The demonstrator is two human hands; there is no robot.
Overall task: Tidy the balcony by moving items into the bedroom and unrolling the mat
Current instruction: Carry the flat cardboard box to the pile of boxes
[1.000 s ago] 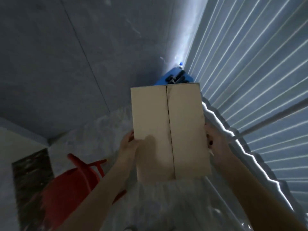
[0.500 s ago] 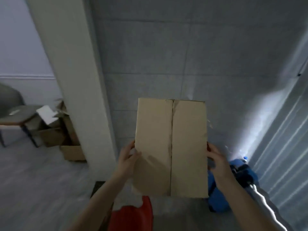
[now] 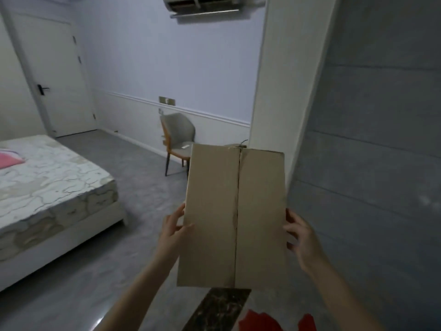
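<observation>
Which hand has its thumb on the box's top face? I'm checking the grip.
The left hand: its thumb lies over the top face of the cardboard box. The right hand only clasps the box's right edge.

ahead: open grey floor [image 3: 143, 192] | left: bed [image 3: 47, 187] fills that side | far wall: chair [image 3: 179, 139], with bare floor between it and bed | right: pillar [image 3: 286, 91] and grey wall [image 3: 381, 163] close, no way through | front: box [image 3: 233, 218] in 2 hands hides what is behind | low: dark sill [image 3: 214, 309], red thing [image 3: 260, 322]
</observation>
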